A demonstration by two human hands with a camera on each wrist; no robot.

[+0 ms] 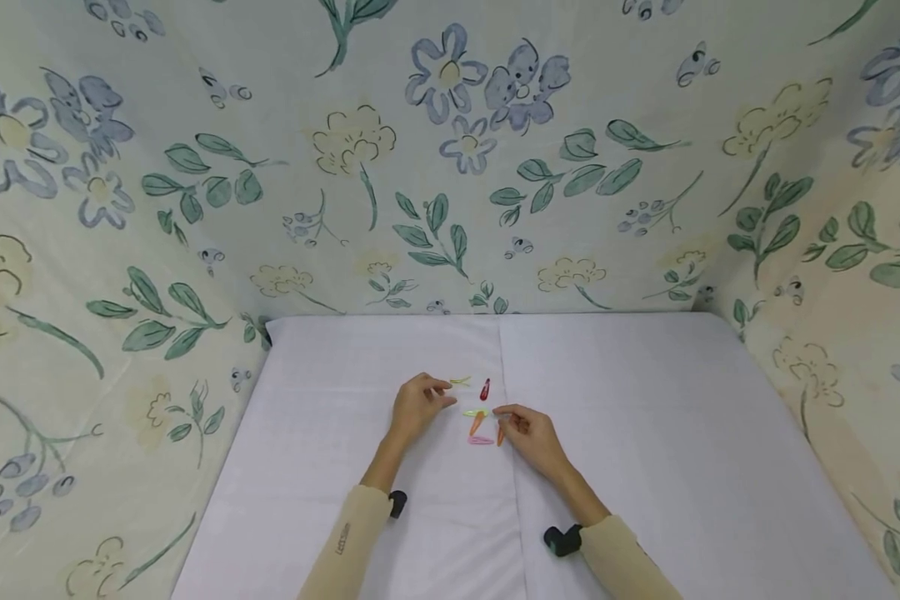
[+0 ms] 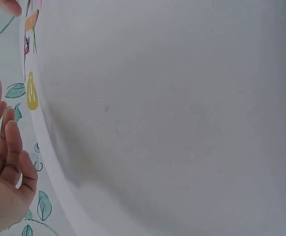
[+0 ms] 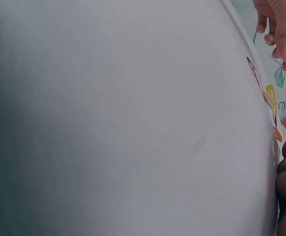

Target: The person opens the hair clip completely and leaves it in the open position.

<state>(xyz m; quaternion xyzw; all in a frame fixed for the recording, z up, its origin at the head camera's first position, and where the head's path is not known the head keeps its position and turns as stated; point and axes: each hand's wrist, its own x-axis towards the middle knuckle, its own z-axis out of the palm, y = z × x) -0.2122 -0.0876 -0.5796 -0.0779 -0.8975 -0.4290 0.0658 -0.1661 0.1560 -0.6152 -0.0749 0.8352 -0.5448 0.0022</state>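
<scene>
Sleeves (image 1: pixel 354 533); left hand (image 1: pixel 417 407) spread, right hand (image 1: pixel 529 433) grip unclear; red clip (image 1: pixel 484 390) points away, lengthwise.

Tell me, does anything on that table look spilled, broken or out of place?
Nothing looks spilled, and the hair clips show no clear damage, though they are small in view. One oddity: a dark sliver at the far left corner of the white cloth, perhaps where it leaves something uncovered.
</scene>
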